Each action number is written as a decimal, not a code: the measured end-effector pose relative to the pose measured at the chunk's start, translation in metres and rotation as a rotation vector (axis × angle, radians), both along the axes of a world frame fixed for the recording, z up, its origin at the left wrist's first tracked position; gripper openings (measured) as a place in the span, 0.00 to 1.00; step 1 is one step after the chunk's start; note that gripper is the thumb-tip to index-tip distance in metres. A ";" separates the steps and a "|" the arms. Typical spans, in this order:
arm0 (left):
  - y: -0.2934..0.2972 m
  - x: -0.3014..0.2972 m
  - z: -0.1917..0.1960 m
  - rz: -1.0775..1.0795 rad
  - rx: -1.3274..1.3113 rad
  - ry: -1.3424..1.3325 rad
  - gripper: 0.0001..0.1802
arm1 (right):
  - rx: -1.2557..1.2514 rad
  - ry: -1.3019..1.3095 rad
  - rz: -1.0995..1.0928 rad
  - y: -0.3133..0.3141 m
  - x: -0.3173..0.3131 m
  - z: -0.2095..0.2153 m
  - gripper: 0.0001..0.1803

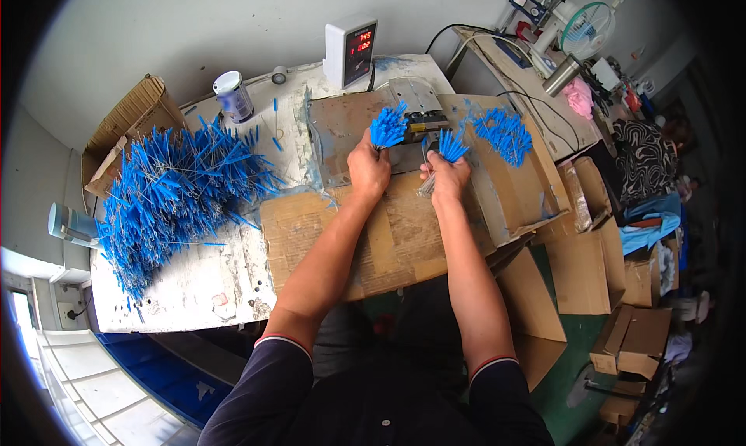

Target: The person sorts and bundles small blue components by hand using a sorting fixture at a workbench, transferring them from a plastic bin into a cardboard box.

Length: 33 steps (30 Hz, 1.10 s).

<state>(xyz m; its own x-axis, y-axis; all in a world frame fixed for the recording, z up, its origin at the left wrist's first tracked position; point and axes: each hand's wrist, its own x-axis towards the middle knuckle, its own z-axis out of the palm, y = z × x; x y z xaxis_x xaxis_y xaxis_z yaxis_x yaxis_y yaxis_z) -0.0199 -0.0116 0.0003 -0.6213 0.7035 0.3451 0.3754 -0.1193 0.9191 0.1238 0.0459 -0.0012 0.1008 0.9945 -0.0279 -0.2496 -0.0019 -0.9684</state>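
Clutching bristly blue tie bundles (386, 127) in both hands (368, 168).

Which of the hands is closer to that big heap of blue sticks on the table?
Left. The left hand, gripping its own blue bundle, sits just right of the heap; the right hand is farther right, beyond it.

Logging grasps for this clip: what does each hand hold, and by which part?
Left hand grips a bunch of blue-tipped pieces by its lower end; right hand holds a smaller bunch likewise.
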 end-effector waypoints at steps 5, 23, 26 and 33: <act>0.000 0.002 0.003 -0.099 -0.130 0.304 0.17 | -0.130 0.188 0.138 -0.004 0.014 0.006 0.06; 0.001 0.009 0.005 -0.054 -0.148 0.548 0.15 | -0.208 0.061 0.156 -0.019 0.020 0.021 0.04; 0.005 0.009 0.000 -0.017 -0.126 0.605 0.14 | -0.160 0.017 0.140 -0.018 0.019 0.017 0.06; 0.003 0.004 0.000 0.127 -0.203 0.528 0.09 | -0.145 -0.007 0.096 -0.014 0.007 0.016 0.07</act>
<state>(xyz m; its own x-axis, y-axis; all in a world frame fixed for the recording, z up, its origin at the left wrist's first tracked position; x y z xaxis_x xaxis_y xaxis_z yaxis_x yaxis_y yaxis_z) -0.0157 -0.0082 -0.0001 -0.4856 0.7189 0.4974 0.7891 0.1156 0.6032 0.1308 0.0322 0.0150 0.0062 0.9851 -0.1719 -0.2346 -0.1657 -0.9579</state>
